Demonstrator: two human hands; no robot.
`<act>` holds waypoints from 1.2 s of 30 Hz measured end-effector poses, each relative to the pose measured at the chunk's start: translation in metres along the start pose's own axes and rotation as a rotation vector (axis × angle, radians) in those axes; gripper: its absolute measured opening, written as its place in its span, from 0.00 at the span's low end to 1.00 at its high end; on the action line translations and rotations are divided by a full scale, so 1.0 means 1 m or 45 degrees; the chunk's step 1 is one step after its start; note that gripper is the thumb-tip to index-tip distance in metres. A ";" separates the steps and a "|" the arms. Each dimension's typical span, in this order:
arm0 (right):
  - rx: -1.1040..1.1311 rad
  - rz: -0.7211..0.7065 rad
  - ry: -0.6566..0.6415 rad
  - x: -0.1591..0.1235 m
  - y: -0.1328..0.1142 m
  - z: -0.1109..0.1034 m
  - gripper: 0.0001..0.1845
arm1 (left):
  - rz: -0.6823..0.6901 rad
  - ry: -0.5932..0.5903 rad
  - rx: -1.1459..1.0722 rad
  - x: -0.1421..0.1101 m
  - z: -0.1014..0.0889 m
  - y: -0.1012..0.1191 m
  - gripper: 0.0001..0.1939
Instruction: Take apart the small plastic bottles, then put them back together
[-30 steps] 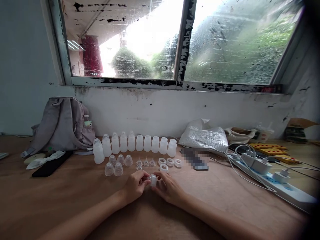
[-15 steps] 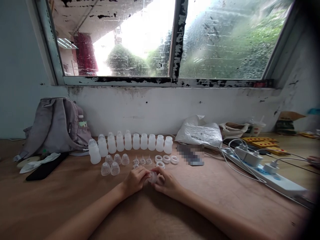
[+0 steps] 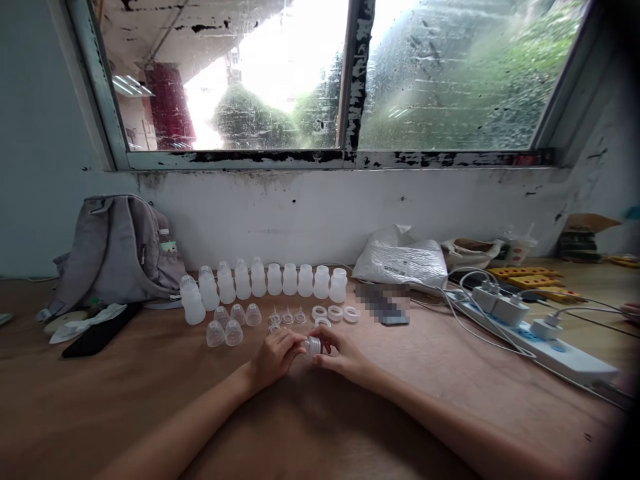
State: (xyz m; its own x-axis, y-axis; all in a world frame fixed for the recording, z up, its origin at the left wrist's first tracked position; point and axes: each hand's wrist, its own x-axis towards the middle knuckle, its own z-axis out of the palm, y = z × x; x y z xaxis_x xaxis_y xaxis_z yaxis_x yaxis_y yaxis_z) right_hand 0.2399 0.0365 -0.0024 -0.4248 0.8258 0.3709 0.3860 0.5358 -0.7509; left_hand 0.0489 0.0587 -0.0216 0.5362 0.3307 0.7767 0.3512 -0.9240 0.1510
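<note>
Between my two hands, just above the table, is a small clear-white ribbed piece (image 3: 313,346), which looks like a baby bottle collar with a teat. My left hand (image 3: 278,353) pinches its left end with thumb and fingers. Curled round its right side are the fingers and thumb of my right hand (image 3: 343,355). Beyond the hands lie several clear teats (image 3: 287,316) and several white collar rings (image 3: 335,313). Clear domed caps (image 3: 233,333) stand to the left. Frosted bottles form a row behind: capped bottles (image 3: 225,283) on the left, uncapped bottles (image 3: 305,282) on the right.
A grey backpack (image 3: 117,253) leans at the back left, near a black flat case (image 3: 97,335) with a tissue (image 3: 87,324). On the right are a silver pouch (image 3: 403,260), a blurred-out item (image 3: 385,305) and a white power strip (image 3: 575,363) with cables. Someone's hand shows at the far right edge.
The piece between my hands has turned, so its ribbed side now shows. My right thumb and fingers have shifted round it. The camera view has moved slightly.
</note>
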 end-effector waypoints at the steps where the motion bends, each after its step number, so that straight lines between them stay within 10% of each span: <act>1: 0.035 0.017 -0.006 0.000 0.000 -0.001 0.14 | 0.001 -0.001 -0.001 0.000 0.000 0.000 0.06; 17: 0.109 0.227 0.320 0.009 0.025 -0.027 0.18 | -0.362 -0.205 0.383 0.005 0.001 -0.006 0.11; 36: -0.249 0.229 0.029 0.010 0.032 -0.058 0.21 | -0.482 -0.268 0.543 0.009 0.011 -0.025 0.08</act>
State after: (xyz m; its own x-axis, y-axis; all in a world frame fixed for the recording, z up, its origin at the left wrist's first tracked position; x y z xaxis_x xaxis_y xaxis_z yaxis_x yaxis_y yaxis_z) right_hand 0.2956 0.0717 0.0089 -0.3170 0.9136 0.2548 0.6057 0.4017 -0.6868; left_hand 0.0538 0.0876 -0.0251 0.4391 0.6921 0.5729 0.8001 -0.5912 0.1010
